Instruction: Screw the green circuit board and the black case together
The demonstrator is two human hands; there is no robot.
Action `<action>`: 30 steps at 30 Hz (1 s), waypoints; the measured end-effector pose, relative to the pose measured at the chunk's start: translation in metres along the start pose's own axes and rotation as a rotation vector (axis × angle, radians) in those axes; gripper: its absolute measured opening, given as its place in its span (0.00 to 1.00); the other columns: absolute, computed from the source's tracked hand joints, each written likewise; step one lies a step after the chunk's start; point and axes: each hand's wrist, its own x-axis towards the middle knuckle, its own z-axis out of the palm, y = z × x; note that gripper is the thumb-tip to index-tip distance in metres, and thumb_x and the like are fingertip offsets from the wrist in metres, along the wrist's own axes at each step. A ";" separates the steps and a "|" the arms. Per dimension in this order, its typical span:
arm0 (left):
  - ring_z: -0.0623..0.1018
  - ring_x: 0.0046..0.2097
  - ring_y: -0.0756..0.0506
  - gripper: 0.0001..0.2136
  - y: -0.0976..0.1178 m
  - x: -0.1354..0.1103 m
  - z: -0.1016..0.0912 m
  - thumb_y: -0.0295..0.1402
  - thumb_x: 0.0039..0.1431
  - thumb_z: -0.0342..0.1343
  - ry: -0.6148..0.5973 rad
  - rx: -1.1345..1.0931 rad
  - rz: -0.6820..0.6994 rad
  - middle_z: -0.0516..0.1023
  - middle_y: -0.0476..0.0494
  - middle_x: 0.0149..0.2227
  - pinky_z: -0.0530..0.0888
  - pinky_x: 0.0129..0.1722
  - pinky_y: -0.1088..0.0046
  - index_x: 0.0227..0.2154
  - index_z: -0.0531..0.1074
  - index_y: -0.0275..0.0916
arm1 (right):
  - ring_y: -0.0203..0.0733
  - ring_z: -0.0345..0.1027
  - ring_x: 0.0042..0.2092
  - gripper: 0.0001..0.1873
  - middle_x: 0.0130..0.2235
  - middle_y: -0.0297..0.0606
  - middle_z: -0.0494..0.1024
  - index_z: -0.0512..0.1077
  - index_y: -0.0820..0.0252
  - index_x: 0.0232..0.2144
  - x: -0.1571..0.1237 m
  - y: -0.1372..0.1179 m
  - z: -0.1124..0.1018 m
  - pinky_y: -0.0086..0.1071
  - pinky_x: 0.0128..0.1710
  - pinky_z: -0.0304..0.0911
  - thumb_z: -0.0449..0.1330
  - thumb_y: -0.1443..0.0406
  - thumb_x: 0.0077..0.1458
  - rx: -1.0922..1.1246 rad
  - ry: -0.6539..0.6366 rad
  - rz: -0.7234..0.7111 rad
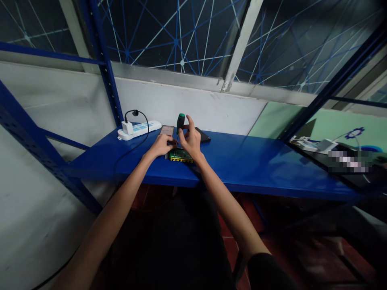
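Note:
A screwdriver with a black and green handle stands nearly upright, its shaft pointing down at a green circuit board. My right hand is closed around it, with the index finger raised beside the handle. A row of yellow ports lines the board's near edge. My left hand lies at the board's left side. Its fingers are drawn together near the foot of the shaft, and whatever is between them is too small to make out. The shaft's tip is hidden by my fingers.
On the blue table, a phone lies behind my left hand and a flat black case behind my right. A white power strip with a plugged-in adapter and black cable sits left. Blue shelf posts frame the table.

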 end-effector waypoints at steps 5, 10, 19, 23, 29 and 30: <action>0.81 0.42 0.39 0.08 0.000 0.001 0.001 0.31 0.49 0.61 -0.009 -0.019 0.020 0.84 0.40 0.36 0.74 0.45 0.65 0.32 0.82 0.36 | 0.36 0.69 0.26 0.35 0.45 0.42 0.79 0.47 0.59 0.68 0.000 0.000 0.001 0.35 0.32 0.64 0.46 0.56 0.61 0.035 -0.031 0.041; 0.81 0.41 0.38 0.08 0.000 0.000 0.000 0.32 0.49 0.62 -0.004 -0.013 0.030 0.84 0.40 0.35 0.74 0.45 0.65 0.31 0.82 0.36 | 0.39 0.70 0.30 0.35 0.45 0.41 0.79 0.48 0.55 0.67 0.002 0.004 0.004 0.36 0.36 0.66 0.50 0.54 0.61 0.038 -0.004 0.076; 0.81 0.39 0.40 0.10 0.000 -0.001 -0.001 0.34 0.50 0.62 0.048 0.028 -0.017 0.84 0.41 0.34 0.73 0.43 0.67 0.33 0.82 0.36 | 0.41 0.71 0.33 0.34 0.45 0.43 0.78 0.52 0.55 0.66 0.001 -0.002 0.000 0.37 0.39 0.67 0.52 0.52 0.61 0.009 -0.004 0.031; 0.81 0.39 0.39 0.10 -0.001 0.000 0.000 0.35 0.50 0.61 0.038 0.033 -0.028 0.84 0.41 0.35 0.73 0.42 0.67 0.33 0.82 0.35 | 0.38 0.70 0.29 0.32 0.47 0.43 0.78 0.50 0.57 0.66 0.000 -0.003 0.000 0.36 0.36 0.67 0.48 0.56 0.62 0.013 -0.015 0.032; 0.81 0.40 0.40 0.09 -0.002 0.002 0.001 0.32 0.51 0.60 0.003 0.035 -0.004 0.84 0.41 0.35 0.74 0.44 0.67 0.33 0.83 0.36 | 0.41 0.71 0.32 0.35 0.44 0.42 0.78 0.50 0.56 0.66 0.003 0.005 0.006 0.37 0.36 0.67 0.52 0.55 0.61 0.009 0.032 0.038; 0.81 0.40 0.40 0.09 -0.001 0.002 0.001 0.32 0.51 0.60 -0.006 0.035 0.004 0.84 0.41 0.35 0.74 0.44 0.67 0.33 0.83 0.36 | 0.41 0.71 0.33 0.35 0.43 0.42 0.78 0.50 0.55 0.67 0.003 0.006 0.007 0.37 0.36 0.67 0.53 0.55 0.60 0.007 0.040 0.039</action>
